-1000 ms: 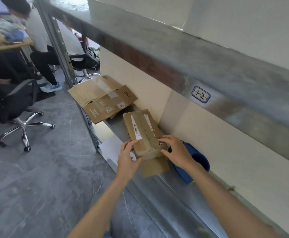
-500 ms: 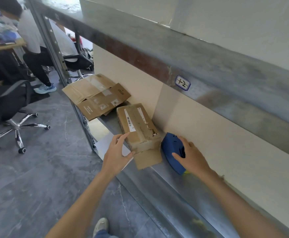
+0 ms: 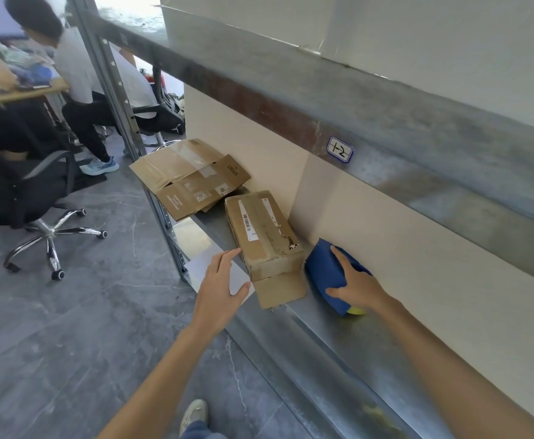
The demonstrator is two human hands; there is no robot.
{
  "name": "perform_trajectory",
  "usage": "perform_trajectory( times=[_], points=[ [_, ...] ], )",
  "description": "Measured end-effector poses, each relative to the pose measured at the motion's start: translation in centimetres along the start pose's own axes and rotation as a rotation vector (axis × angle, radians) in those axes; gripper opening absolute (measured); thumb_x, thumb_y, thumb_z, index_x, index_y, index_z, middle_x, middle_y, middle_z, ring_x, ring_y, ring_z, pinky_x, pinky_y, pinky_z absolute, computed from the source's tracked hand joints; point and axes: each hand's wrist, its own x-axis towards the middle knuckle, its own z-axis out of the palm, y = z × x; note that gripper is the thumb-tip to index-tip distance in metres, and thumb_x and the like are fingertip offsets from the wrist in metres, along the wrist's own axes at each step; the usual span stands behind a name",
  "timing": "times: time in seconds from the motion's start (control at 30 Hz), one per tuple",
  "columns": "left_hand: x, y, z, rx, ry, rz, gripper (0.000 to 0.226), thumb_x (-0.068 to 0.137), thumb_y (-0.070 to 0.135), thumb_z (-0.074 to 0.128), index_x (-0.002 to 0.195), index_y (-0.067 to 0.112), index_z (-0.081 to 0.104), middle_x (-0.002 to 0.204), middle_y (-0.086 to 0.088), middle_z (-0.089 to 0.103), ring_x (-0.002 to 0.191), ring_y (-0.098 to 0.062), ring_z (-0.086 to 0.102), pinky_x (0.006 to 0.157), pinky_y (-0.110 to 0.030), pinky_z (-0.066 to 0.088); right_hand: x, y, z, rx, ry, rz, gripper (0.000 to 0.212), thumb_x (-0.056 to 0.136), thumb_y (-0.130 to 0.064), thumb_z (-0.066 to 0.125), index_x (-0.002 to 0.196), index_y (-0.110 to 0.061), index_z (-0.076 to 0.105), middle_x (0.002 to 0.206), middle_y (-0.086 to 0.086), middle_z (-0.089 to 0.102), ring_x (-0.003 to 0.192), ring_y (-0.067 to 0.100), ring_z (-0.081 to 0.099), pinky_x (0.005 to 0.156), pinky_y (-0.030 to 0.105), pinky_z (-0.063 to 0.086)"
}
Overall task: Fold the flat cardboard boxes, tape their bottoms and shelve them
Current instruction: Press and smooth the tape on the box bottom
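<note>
Two boxes: folded box [image 3: 264,236], barcode label, flap out; flat box [image 3: 189,182] behind. Left hand [image 3: 221,293] spread beside it; right hand [image 3: 357,286] grips one dispenser [image 3: 322,270].

folded box [image 3: 264,239]: brown cardboard, two white label strips — one carrying a black barcode.
flat boxes [image 3: 189,179]: the same brown, with glossy patches of clear tape and small dark print.
tape dispenser [image 3: 321,270]: deep blue, a yellow-green bit at its near end.
shelf [image 3: 338,343]: dull grey metal, blotchy (rusty brown in one stretch up top).
shelf label [image 3: 339,149]: white, blue border, black handwriting.
wall [image 3: 386,248]: cream.
floor [image 3: 69,343]: dark grey, pale marble-like veins.
office chair [image 3: 21,191]: black — chrome base.
</note>
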Motion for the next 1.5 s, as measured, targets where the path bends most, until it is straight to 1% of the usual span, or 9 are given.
perform_trajectory(
  times=[0.07, 0.17, 0.53, 0.8, 1.0, 1.1, 1.2, 1.4, 1.5],
  points=[
    [-0.1, -0.1, -0.2, 0.001, 0.001, -0.001, 0.063, 0.09, 0.021, 0.069, 0.145, 0.027, 0.038, 0.132, 0.023, 0.036, 0.124, -0.009, 0.045, 0.095, -0.028, 0.045, 0.5, -0.1, -0.5, 0.077, -0.027, 0.033, 0.091, 0.093, -0.035, 0.061, 0.155, -0.043, -0.005, 0.141, 0.011, 0.051, 0.122, 0.032, 0.055, 0.099, 0.038, 0.045],
    [-0.2, 0.0, -0.4, 0.004, 0.002, -0.01, 0.059, 0.091, 0.02, 0.068, 0.143, 0.024, 0.041, 0.133, 0.018, 0.039, 0.124, -0.011, 0.046, 0.093, -0.024, 0.041, 1.6, 0.7, -0.8, 0.169, -0.057, 0.03, 0.096, 0.089, -0.034, 0.068, 0.155, -0.042, -0.001, 0.16, 0.003, 0.027, 0.14, 0.029, 0.037, 0.113, 0.038, 0.034],
    [0.2, 0.8, -0.2, 0.01, -0.018, 0.025, 0.052, 0.093, 0.018, 0.065, 0.14, 0.025, 0.045, 0.138, 0.011, 0.043, 0.127, -0.011, 0.044, 0.097, -0.026, 0.042, 2.6, 0.8, 0.7, 0.312, 0.015, 0.063, 0.103, 0.078, -0.028, 0.073, 0.154, -0.044, 0.006, 0.159, -0.007, 0.024, 0.14, 0.027, 0.034, 0.111, 0.041, 0.037],
    [1.4, 2.5, -0.1, -0.026, 0.007, 0.116, 0.04, 0.094, 0.016, 0.064, 0.132, 0.025, 0.055, 0.13, 0.016, 0.052, 0.119, -0.004, 0.044, 0.091, 0.0, 0.028, -1.2, 1.1, -0.5, 0.108, 0.195, -0.182, 0.088, 0.087, -0.036, 0.07, 0.146, -0.057, 0.008, 0.147, -0.012, 0.044, 0.115, 0.027, 0.059, 0.093, 0.046, 0.051],
    [3.6, 4.2, 0.4, -0.119, -0.056, 0.172, 0.035, 0.093, 0.014, 0.063, 0.125, 0.029, 0.064, 0.119, 0.018, 0.058, 0.116, -0.007, 0.052, 0.095, -0.011, 0.037, -3.7, -0.3, -3.3, -0.024, 0.204, -0.326, 0.09, 0.091, -0.037, 0.066, 0.135, -0.071, -0.004, 0.1, -0.006, 0.068, 0.062, 0.011, 0.061, 0.067, 0.034, 0.053],
    [4.6, 5.1, 0.4, -0.19, -0.099, 0.193, 0.031, 0.096, 0.017, 0.063, 0.124, 0.03, 0.065, 0.121, 0.018, 0.06, 0.117, -0.004, 0.055, 0.098, -0.023, 0.043, -4.9, -0.9, -3.9, -0.039, 0.159, -0.404, 0.091, 0.092, -0.039, 0.065, 0.131, -0.077, -0.008, 0.075, -0.004, 0.064, 0.058, 0.009, 0.059, 0.059, 0.022, 0.046],
    [5.1, 6.0, 0.2, -0.235, -0.212, 0.184, 0.035, 0.098, 0.015, 0.061, 0.129, 0.03, 0.061, 0.128, 0.013, 0.06, 0.117, -0.001, 0.054, 0.096, -0.021, 0.044, -5.7, -1.5, -4.1, -0.105, 0.138, -0.454, 0.09, 0.091, -0.041, 0.064, 0.134, -0.075, -0.007, 0.074, -0.008, 0.06, 0.06, 0.007, 0.054, 0.059, 0.012, 0.032],
    [5.1, 6.4, -0.1, -0.38, -0.488, 0.16, 0.049, 0.096, -0.009, 0.045, 0.134, 0.019, 0.061, 0.13, 0.007, 0.065, 0.125, -0.005, 0.056, 0.104, -0.027, 0.046, -6.8, -2.9, -4.1, -0.177, 0.119, -0.533, 0.083, 0.092, -0.035, 0.066, 0.144, -0.063, 0.008, 0.082, -0.048, 0.046, 0.067, -0.007, 0.045, 0.074, 0.005, 0.03],
    [5.0, 6.1, -0.1, -0.411, -0.491, 0.139, 0.049, 0.092, -0.016, 0.046, 0.123, 0.015, 0.068, 0.119, 0.003, 0.071, 0.115, -0.008, 0.064, 0.101, -0.032, 0.05, -6.8, -3.3, -3.8, -0.176, 0.098, -0.541, 0.081, 0.092, -0.034, 0.066, 0.144, -0.059, 0.01, 0.075, -0.034, 0.048, 0.067, -0.003, 0.046, 0.077, 0.004, 0.03]
  ],
)
